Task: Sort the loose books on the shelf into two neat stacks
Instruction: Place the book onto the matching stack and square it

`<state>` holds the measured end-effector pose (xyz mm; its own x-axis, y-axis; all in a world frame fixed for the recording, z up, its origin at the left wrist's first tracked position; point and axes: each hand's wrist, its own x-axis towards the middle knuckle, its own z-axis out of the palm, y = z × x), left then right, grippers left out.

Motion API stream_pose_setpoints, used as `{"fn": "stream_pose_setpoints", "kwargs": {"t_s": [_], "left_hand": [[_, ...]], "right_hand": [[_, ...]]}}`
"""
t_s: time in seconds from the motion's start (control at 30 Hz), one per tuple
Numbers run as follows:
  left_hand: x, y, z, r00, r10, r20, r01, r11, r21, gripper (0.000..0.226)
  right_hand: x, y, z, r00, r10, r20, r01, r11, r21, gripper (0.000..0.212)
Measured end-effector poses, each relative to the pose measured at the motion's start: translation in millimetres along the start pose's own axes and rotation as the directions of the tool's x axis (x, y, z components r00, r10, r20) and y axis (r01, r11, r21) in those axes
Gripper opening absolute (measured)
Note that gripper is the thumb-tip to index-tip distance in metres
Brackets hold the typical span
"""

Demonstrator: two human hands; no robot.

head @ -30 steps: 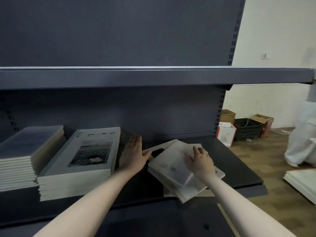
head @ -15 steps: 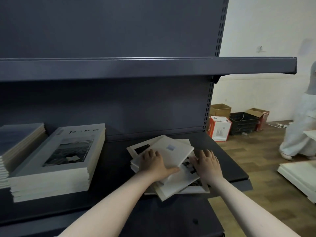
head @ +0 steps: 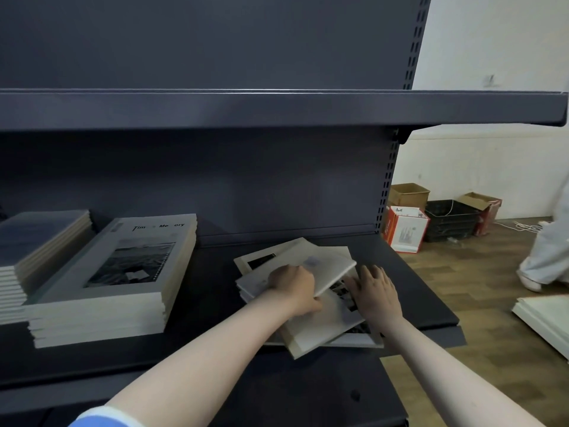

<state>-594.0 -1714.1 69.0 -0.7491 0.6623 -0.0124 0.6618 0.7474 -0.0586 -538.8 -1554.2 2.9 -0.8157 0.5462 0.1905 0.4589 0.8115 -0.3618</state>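
The top book (head: 320, 266) of the loose pile (head: 323, 331) is gripped by the left hand (head: 292, 288); the right hand (head: 374, 292) is laid flat beside it.

Two bare forearms, left hand (head: 294, 288) and right hand (head: 377, 292) ungloved, no rings or watch showing, blue sleeve (head: 101, 419) with white cuff on left upper arm

We see a dark grey shelf (head: 215, 340), pale cream books (head: 326, 266), a grey cover (head: 123, 260) with a black-and-white photo, and a red-and-white box (head: 405, 231).
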Motion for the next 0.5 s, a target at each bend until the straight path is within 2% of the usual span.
{"fn": "stream_pose_setpoints", "kwargs": {"t_s": [0.07, 0.23, 0.33, 0.5], "left_hand": [[0, 2, -1, 1.0, 0.006, -0.029, -0.005, 1.0, 0.028, 0.031], [-2, -5, -4, 0.993, -0.026, -0.115, 0.025, 1.0, -0.005, 0.031], [-4, -18, -13, 0.983, -0.036, -0.178, 0.02, 0.996, -0.089, 0.029], [-20, -50, -35, 0.95, -0.1, -0.297, 0.007, 0.954, -0.299, 0.011]], "right_hand": [[0, 1, 1, 1.0, -0.005, -0.004, 0.005, 1.0, -0.003, 0.053], [1, -1, 0, 1.0, -0.028, 0.003, 0.028, 0.999, -0.03, 0.054], [4, -8, -2, 0.999, -0.052, -0.007, 0.052, 0.998, -0.035, 0.056], [8, -40, -9, 0.994, -0.109, 0.001, 0.109, 0.994, 0.01, 0.065]]}}
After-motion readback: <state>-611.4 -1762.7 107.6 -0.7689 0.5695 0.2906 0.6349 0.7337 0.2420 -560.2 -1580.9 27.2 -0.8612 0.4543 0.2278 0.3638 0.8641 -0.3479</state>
